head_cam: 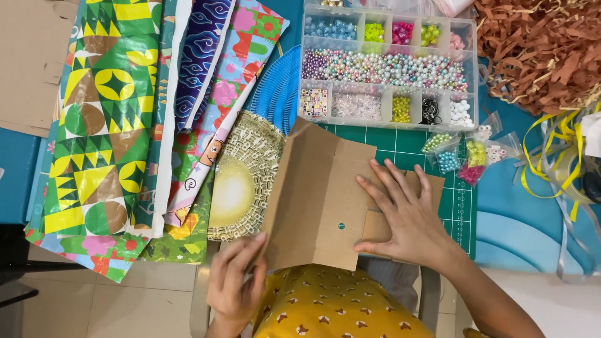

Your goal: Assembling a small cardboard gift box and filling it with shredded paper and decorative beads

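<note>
My two hands on a folded piece of brown cardboard [319,200] over a green cutting mat [400,141].

My right hand [404,216] lies flat with fingers spread on the cardboard's right part. My left hand [235,281] has its fingers closed on the cardboard's lower left corner. Just beyond the cardboard sits a clear bead organiser box [385,66]; small bead bags [466,156] lie to the cardboard's right, patterned wrapping papers [125,125] to its left.

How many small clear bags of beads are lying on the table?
About 4 small bead bags cluster on the green cutting mat, below the bead organiser box; overlap may hide more.
</note>
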